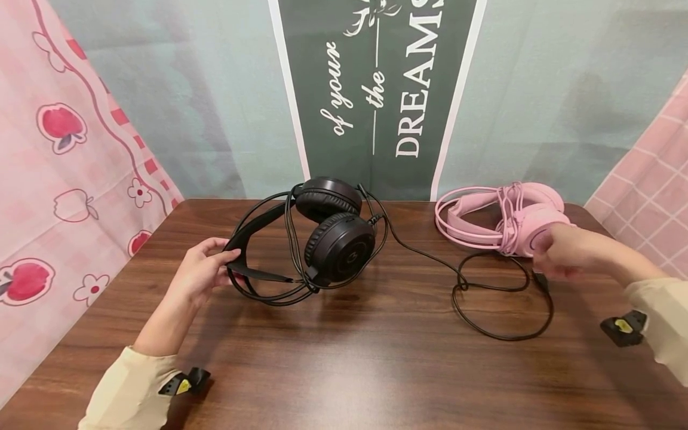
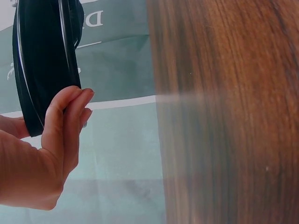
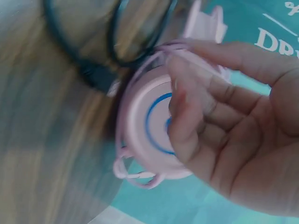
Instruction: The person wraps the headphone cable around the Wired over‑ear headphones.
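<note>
Black over-ear headphones (image 1: pixel 340 248) are at the middle-left of the table, ear cups facing right. My left hand (image 1: pixel 201 272) grips their headband (image 2: pixel 44 60) between thumb and fingers. From the ear cups a black cable (image 1: pixel 424 252) runs right and ends in a loop with a USB plug (image 3: pixel 99 78). Pink headphones (image 1: pixel 478 221), with their own pink cord wound round them, lie at the back right. My right hand (image 1: pixel 561 251), slightly blurred, is at their ear cup (image 3: pixel 145 121), fingers loosely bent and nothing between them. The plug shows apart from its fingertips.
The brown wooden table (image 1: pixel 344 364) meets a grey-green cloth (image 1: pixel 215 107) with a dark lettered panel at its back edge. Pink patterned cloths hang at the left (image 1: pixel 70 179) and right (image 1: pixel 650 173). A black wrist strap piece sits on each sleeve.
</note>
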### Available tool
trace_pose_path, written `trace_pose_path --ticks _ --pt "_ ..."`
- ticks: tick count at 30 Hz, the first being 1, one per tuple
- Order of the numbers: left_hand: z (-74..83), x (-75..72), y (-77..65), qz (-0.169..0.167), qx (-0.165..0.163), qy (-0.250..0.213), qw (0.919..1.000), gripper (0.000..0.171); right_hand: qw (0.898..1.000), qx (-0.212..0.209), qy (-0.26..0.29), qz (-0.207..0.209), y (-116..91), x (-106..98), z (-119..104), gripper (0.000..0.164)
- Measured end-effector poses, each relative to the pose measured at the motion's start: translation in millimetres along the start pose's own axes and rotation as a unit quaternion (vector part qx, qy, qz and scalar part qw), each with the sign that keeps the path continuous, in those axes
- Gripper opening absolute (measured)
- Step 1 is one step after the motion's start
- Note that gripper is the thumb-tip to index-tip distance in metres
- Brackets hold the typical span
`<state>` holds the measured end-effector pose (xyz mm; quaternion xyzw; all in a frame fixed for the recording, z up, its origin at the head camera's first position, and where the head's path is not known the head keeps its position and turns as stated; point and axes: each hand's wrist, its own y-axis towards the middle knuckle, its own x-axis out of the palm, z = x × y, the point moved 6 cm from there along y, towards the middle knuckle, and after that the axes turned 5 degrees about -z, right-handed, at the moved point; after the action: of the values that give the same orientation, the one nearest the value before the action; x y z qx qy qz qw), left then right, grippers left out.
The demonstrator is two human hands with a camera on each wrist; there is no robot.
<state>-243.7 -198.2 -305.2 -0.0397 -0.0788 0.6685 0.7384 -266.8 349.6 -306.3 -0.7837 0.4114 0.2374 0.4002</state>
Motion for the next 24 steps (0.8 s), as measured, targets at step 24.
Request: trace_pose_path --ticks 24 --pt "-3.5 2.8 -1.7 -0.010 -0.005 -0.008 0.9999 0.015 0.965 -0.246 0.090 -0.030 39.6 55.5 -92.0 0.019"
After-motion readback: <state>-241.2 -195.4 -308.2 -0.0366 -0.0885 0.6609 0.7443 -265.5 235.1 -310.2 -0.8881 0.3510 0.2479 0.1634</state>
